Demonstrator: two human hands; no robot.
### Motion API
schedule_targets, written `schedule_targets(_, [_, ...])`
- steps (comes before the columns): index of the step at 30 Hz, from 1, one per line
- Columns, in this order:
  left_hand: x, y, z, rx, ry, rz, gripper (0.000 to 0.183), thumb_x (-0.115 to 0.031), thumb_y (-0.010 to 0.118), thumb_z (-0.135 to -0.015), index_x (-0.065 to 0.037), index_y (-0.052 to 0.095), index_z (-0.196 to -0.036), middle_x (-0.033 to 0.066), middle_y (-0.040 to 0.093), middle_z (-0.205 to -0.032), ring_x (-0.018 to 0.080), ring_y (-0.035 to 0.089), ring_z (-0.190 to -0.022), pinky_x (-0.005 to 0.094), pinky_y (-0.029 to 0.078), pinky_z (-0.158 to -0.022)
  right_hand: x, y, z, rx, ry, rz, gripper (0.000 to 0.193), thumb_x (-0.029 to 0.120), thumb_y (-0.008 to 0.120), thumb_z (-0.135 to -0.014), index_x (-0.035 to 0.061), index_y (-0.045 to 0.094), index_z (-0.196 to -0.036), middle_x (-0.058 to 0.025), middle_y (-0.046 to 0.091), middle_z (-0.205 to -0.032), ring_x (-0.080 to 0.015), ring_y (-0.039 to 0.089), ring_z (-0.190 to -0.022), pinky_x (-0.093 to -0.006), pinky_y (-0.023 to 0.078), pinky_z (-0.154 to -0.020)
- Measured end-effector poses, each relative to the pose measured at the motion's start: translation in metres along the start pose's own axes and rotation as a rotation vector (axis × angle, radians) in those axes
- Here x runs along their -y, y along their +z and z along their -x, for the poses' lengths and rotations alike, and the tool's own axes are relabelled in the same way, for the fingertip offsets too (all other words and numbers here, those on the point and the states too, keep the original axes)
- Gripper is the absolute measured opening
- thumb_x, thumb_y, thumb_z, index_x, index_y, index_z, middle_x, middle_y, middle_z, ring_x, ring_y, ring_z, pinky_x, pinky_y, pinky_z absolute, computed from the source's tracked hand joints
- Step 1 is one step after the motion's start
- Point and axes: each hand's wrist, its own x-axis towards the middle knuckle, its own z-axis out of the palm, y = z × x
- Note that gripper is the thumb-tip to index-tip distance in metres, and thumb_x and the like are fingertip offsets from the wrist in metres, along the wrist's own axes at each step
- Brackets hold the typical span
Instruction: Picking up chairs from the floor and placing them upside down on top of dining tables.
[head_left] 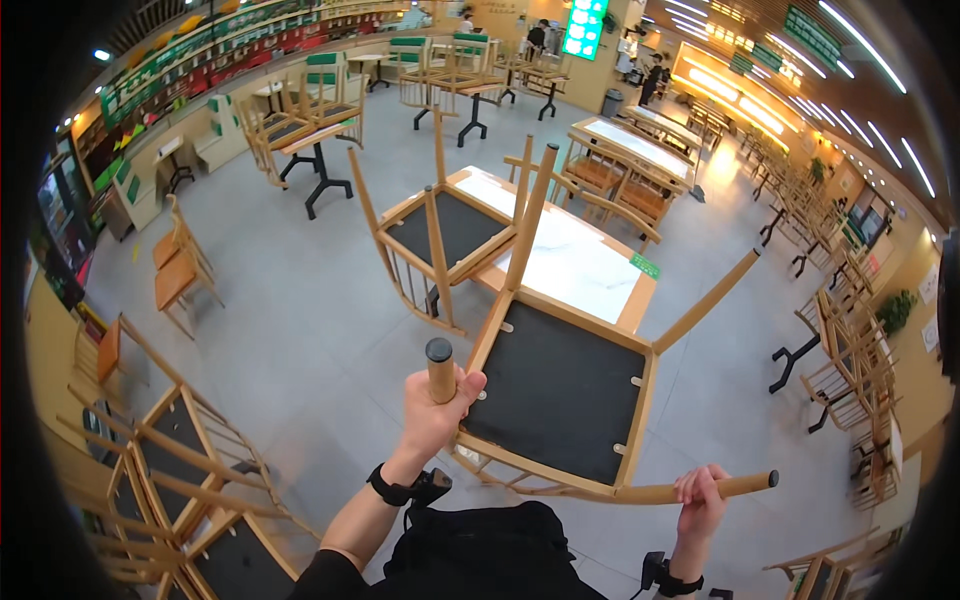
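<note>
A wooden chair (560, 390) is upside down in front of me, its black seat underside facing up and its legs pointing outward. My left hand (437, 405) is closed around the near left leg, just under its dark end cap. Around the near right leg, my right hand (702, 495) is also closed. The chair's far side overlaps the near end of a white-topped table (580, 255) with a wooden rim; whether it rests there I cannot tell. A second upturned chair (450, 232) sits at the table's left side.
Upturned chairs (180, 470) crowd the lower left. Two upright chairs (178, 270) stand on the grey floor (300, 370) farther left. Behind, another table (640, 150) has chairs around it. More stacked chairs (850, 370) line the right side. People are at the far back.
</note>
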Motion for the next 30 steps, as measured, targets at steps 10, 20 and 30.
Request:
schedule_targets(10, [0.085, 0.015, -0.211, 0.215, 0.018, 0.021, 0.039, -0.022, 0.07, -0.093, -0.007, 0.053, -0.062, -0.0034, 0.05, -0.056, 0.0048, 0.046, -0.05, 0.0231, 0.035, -0.046, -0.118, 0.047, -0.134, -0.147, -0.031, -0.038, 0.032, 0.004, 0.057, -0.091, 0.0094, 0.038, -0.066, -0.0013, 0.039, -0.052, -0.0122, 0.039, -0.045, -0.0294, 0.037, -0.05])
schedule_targets(20, [0.156, 0.029, -0.338, 0.242, -0.134, -0.012, 0.041, -0.025, 0.069, -0.092, -0.009, 0.05, -0.06, -0.0017, 0.052, -0.06, 0.0059, 0.047, -0.055, 0.0226, 0.036, -0.053, -0.179, 0.08, -0.238, -0.185, 0.075, 0.077, 0.036, 0.004, 0.059, -0.09, 0.0115, 0.036, -0.063, 0.0001, 0.039, -0.053, -0.0115, 0.04, -0.047, -0.0294, 0.039, -0.053])
schedule_targets(30, [0.194, 0.028, -0.38, 0.296, -0.186, -0.016, 0.04, -0.024, 0.068, -0.093, -0.009, 0.049, -0.061, -0.0021, 0.05, -0.06, 0.0077, 0.046, -0.058, 0.0251, 0.036, -0.057, -0.214, 0.09, -0.273, -0.212, 0.1, 0.105, 0.029, 0.004, 0.062, -0.089, 0.0038, 0.046, -0.064, -0.0029, 0.047, -0.056, -0.0121, 0.046, -0.052, -0.0273, 0.038, -0.053])
